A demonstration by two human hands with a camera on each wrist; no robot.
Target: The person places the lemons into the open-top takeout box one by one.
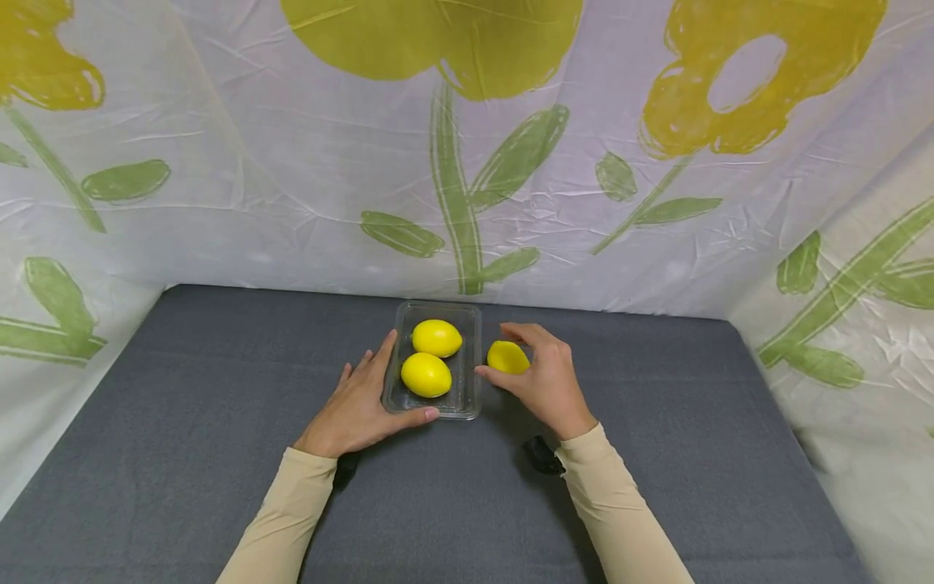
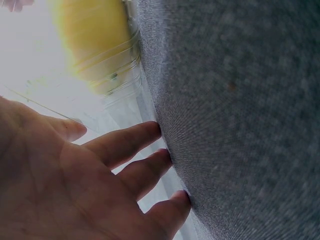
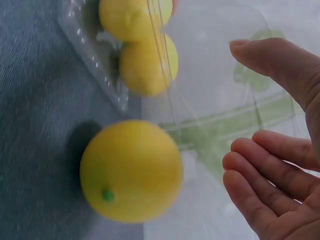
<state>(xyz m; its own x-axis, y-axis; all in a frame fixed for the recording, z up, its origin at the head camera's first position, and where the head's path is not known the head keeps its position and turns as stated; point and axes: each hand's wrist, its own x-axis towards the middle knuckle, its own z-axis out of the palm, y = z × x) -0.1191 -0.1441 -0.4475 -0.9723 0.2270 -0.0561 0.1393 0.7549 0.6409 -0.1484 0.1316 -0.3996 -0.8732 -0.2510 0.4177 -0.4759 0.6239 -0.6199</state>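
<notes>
A clear plastic container (image 1: 468, 381) holds two yellow lemons, the far one (image 1: 436, 337) and the near one (image 1: 426, 375). My left hand (image 1: 357, 412) rests at the container's left side, fingers spread along it and thumb by its front edge. Just right of the container, a third lemon (image 1: 508, 357) lies on the cloth, partly covered by my right hand (image 1: 546, 375) in the head view. The right wrist view shows a gap between that lemon (image 3: 131, 171) and the right hand's fingers (image 3: 270, 180), which hold nothing; the thumb stands apart from them.
Dark grey cloth (image 1: 219, 405) covers the table. Behind it hangs a white curtain (image 1: 292, 162) with yellow flowers and green leaves, continuing along both sides. Black wrist devices, one of them (image 1: 543, 456) by the right cuff, sit under the wrists.
</notes>
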